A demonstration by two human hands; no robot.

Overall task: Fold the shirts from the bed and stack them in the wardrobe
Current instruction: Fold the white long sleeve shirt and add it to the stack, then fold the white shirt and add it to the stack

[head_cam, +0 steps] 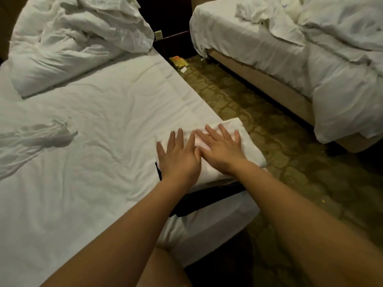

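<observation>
Both hands, left hand point(178, 160) and right hand point(222, 151), press flat with fingers spread on the folded white shirt point(246, 139) at the bed's point(103, 112) corner; overhanging there, it could slide floorward.

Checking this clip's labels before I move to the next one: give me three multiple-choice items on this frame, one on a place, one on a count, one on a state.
1. Where on the near bed does the folded white shirt lie?
A. at its right edge
B. in its middle
C. at its left edge

2. How many hands touch the shirt?
A. none
B. one
C. two

3. How do the hands lie?
A. flat, fingers spread
B. as fists
C. pinching a corner

Answers:
1 A, the shirt sits at the bed's right side, near its corner.
2 C, the left hand and right hand both rest on it.
3 A, the fingers are straight and spread on the cloth.
</observation>
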